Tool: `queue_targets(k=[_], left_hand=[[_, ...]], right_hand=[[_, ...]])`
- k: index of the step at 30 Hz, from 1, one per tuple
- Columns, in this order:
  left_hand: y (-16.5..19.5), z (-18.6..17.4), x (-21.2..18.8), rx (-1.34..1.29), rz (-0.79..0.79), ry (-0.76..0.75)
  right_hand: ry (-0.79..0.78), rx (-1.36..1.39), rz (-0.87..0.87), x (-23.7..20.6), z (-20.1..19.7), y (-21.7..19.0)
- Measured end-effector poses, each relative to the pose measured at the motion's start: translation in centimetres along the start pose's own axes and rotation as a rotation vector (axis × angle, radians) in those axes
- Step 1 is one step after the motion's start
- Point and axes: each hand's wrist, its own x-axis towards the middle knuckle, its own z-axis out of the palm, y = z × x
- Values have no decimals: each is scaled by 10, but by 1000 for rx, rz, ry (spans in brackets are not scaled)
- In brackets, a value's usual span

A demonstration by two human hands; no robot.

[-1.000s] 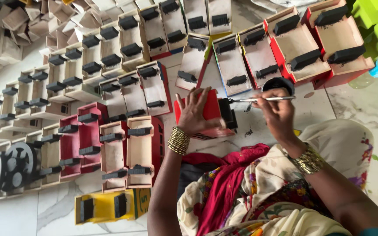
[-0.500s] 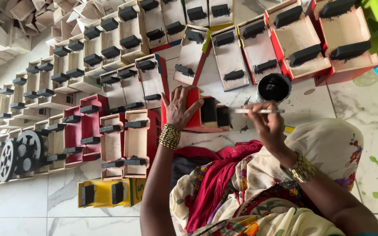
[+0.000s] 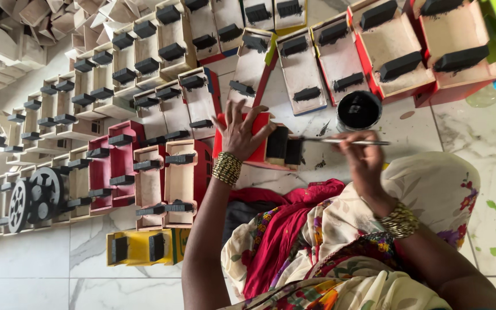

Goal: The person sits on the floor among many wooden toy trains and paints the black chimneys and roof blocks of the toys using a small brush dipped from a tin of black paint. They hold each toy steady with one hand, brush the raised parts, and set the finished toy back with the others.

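Red wooden piece point(image 3: 258, 150) sits on the marble floor point(image 3: 41, 264) just below the rows of toy bases, left hand point(image 3: 240, 131) pressing down on it, fingers spread. Right hand point(image 3: 364, 156) pinches a thin brush point(image 3: 340, 141) at its black block. The open black paint pot point(image 3: 358, 109) is right by the brush hand, so an elbow bump could probably tip it.

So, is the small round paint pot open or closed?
Open. The paint pot shows a dark inside from above, no lid on it; the right hand holds a brush nearby.
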Motion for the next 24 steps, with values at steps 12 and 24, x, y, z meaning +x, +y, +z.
queue_targets(k=[12, 24], left_hand=[[-32, -2, -66, -292, -668, 94], [-5, 1, -169, -335, -632, 75]], right_hand=[[153, 17, -36, -3, -55, -11], [133, 2, -6, 2, -57, -8]])
